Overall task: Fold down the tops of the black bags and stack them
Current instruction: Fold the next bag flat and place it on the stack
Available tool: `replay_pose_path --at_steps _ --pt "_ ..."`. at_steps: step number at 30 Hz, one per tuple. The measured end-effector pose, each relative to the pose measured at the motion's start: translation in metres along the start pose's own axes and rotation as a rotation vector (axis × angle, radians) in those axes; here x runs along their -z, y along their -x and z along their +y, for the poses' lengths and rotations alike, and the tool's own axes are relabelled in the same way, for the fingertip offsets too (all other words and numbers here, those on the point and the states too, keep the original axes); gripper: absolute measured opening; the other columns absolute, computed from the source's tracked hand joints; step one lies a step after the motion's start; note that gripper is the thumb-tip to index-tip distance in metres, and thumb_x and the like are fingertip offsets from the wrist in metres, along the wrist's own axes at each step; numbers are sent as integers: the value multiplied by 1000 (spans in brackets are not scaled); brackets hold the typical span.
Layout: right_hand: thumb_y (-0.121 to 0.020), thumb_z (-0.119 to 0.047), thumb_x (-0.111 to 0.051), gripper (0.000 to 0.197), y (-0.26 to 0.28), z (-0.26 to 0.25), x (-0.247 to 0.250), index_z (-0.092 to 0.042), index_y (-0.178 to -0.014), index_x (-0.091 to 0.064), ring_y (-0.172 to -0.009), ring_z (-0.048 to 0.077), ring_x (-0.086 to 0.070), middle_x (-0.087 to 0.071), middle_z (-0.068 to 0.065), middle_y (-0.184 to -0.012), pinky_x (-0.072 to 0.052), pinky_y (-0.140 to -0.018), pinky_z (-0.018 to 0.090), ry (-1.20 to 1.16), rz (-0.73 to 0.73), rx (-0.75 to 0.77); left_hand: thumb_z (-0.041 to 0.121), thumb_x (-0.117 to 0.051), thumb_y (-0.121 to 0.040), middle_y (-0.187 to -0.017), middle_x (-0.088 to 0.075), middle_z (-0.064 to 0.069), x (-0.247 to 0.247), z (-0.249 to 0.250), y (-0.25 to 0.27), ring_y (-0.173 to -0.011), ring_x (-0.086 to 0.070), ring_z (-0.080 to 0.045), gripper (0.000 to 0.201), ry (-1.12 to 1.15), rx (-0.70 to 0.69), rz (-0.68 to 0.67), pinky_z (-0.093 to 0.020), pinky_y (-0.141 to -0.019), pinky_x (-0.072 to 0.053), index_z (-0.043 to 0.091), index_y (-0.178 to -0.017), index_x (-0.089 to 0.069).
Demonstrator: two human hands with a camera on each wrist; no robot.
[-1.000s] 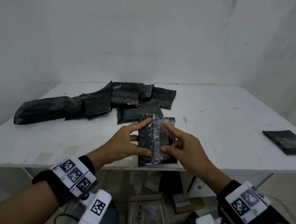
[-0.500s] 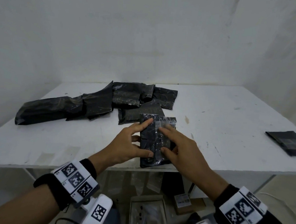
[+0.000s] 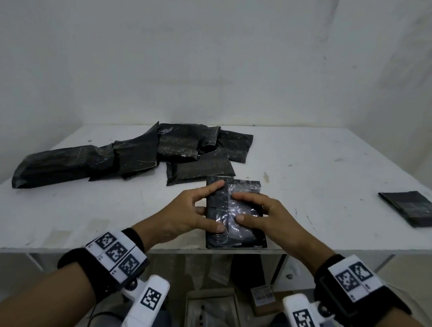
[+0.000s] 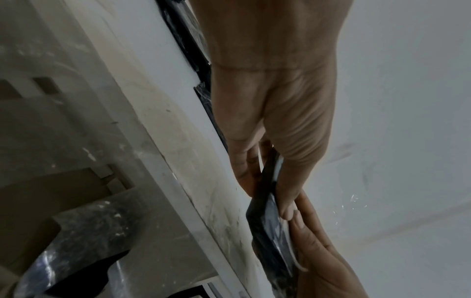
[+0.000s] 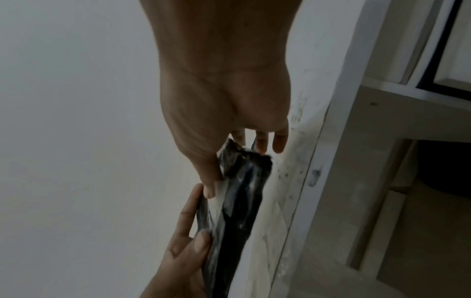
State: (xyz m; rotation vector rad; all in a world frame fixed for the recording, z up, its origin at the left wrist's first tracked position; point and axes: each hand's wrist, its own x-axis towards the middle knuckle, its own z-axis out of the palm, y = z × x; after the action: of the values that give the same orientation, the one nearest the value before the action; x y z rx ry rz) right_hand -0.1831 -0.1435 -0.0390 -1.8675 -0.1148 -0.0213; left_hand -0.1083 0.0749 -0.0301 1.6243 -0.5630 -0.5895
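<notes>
Hands (image 3: 182, 213) (image 3: 264, 216) on glossy, crinkled rectangular black bag (image 3: 234, 214).

Scuffed white table (image 3: 322, 174) against bare white walls (image 3: 216, 50), cardboard boxes (image 3: 263, 299) on floor beneath, dim light

Left wrist view. Left hand (image 4: 275, 113) fills upper centre of frame, seen from the palm side, thumb and fingers pinching the edge of a black bag (image 4: 267, 217). Right hand (image 4: 323, 262) enters from lower right, fingertips meeting the left thumb on the bag. White surface (image 4: 178, 129) edge runs diagonally through the frame. Crumpled plastic at lower left, blurred.
</notes>
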Motion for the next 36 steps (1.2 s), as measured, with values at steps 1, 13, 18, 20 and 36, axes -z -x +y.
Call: replay_pose_path --at_steps 1,13,18,20,36 --pt "-85 -19 -77 42 -1 1 3 -31 -124 -68 -111 0 -61 -54 -7 -130 -55 -92 23 43 -1 -8 -9 -85 -70 -143 -51 8 -1 0 -4 -112 -70 -21 98 -9 16 -13 -36 -90 -59 29 -151 -43" --pt "-79 -86 -31 53 -25 28 22 -73 -130 -30 -134 30 -38 -49 -12 -144 -32 -106 50 808 9 -267 28 -67 -93 -167 -9 -3 -26 -6 -39 -151 -18 -26 72 -920 -50 15 -30 -116 -29 31 -155 -31" --pt "-96 -70 -19 50 -19 26 18 -65 -146 -17 -151 39 -1 0 8 -167 -11 -116 59 979 -62 -311 27 -39 -107 -166 -17 14 -34 -9 -32 -153 -10 -29 53 -1232 -97 -209 -47 -119 -30 33 -158 -26" --pt "-98 -67 -15 51 -18 25 22 -62 -149 -13 -151 38 15 20 1 -166 0 -118 62 999 -102 -269 29 -33 -109 -166 -13 17 -32 -6 -29 -154 -7 -29 52 -1312 -62 -268 -49 -117 -33 32 -159 -20" --pt "-80 -84 -2 76 -31 16 57 -55 -147 21 -149 30 26 21 -15 -163 15 -117 63 1307 -605 -87 45 -28 -108 -168 -12 10 -12 -7 -36 -153 -8 -35 50 -1487 -141 -515 -52 -117 -29 42 -157 -19"
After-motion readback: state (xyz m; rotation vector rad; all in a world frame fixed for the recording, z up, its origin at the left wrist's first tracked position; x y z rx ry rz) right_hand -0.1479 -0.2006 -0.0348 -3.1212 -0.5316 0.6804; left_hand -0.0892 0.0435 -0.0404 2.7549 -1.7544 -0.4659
